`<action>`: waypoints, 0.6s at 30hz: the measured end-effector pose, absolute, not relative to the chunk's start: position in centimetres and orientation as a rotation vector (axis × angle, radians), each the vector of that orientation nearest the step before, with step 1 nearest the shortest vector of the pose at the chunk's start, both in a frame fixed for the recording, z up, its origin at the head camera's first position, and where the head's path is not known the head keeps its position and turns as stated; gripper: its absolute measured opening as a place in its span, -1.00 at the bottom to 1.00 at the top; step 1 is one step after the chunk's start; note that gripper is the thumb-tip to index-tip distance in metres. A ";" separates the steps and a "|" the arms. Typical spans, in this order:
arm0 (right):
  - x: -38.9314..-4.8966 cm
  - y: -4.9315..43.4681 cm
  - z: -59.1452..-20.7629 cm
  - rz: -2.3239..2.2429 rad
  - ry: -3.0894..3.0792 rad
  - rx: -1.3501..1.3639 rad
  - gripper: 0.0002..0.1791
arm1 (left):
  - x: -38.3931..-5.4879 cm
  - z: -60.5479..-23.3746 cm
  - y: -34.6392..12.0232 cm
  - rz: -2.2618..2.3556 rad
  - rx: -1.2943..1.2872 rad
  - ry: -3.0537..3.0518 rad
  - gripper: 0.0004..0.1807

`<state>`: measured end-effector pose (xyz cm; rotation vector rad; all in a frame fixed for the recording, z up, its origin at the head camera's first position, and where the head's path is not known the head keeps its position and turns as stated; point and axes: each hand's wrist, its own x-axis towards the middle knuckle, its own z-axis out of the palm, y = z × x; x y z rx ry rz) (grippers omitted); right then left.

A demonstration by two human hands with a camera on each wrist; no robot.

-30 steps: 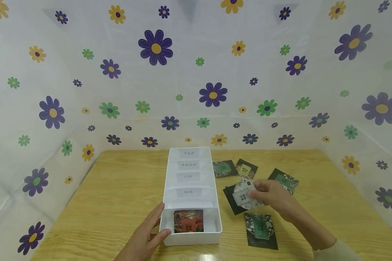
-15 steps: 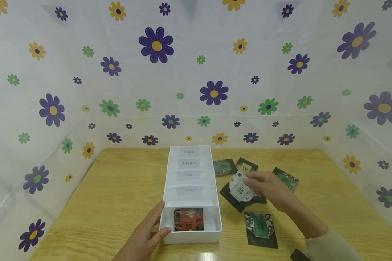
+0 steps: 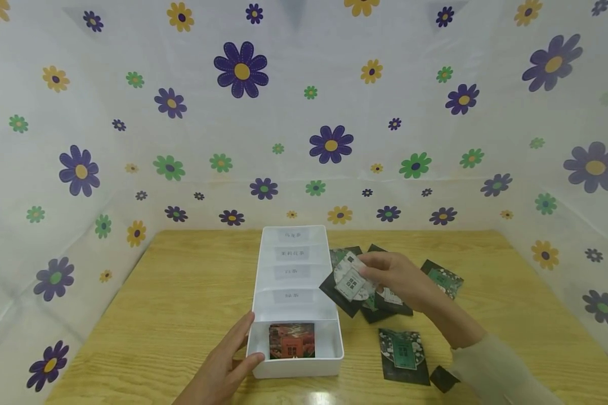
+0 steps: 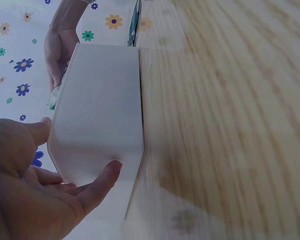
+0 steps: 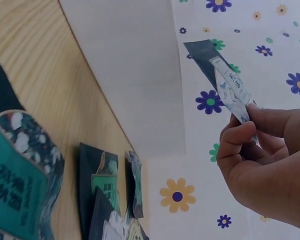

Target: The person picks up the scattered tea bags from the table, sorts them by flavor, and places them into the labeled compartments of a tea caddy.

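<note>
My right hand [image 3: 397,278] pinches a black tea sachet [image 3: 352,284] with a white label between thumb and fingers. The sachet is tilted beside the right wall of a long white divided box [image 3: 299,368]; in the right wrist view it is seen nearly edge-on, above the table. My left hand [image 4: 45,185] holds the box at its near left corner, thumb at the front rim and fingers along the side. A red sachet [image 3: 291,341] stands in the nearest compartment. Several labelled compartments lie behind it. Under my right hand, more sachets overlap, including a white-label one [image 3: 392,297].
A green-label sachet [image 3: 404,357] lies right of the box, near the front. Another green sachet [image 3: 443,279] lies farther right. A small black thing [image 3: 443,379] shows by the right sleeve. Flower-patterned white cloth [image 3: 304,112] surrounds the wooden table [image 3: 182,292].
My right hand has lifted the white-label sachet off the overlapping sachets and moved it left towards the box, uncovering others beneath. The left hand and box have stayed in place.
</note>
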<state>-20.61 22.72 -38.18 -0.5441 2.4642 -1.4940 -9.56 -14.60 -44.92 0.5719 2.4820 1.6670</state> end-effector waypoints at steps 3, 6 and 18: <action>-21.0 22.0 -37.9 -1.484 2.473 -0.531 -0.48 | -9.6 -44.9 -14.6 1.671 0.577 2.470 -0.20; -21.5 21.1 -37.7 -1.516 2.446 -0.518 -0.49 | -9.6 -44.9 -14.6 1.678 0.575 2.463 -0.20; -24.1 18.9 -37.4 -1.651 2.330 -0.536 -0.59 | -9.6 -45.0 -14.7 1.667 0.594 2.473 -0.21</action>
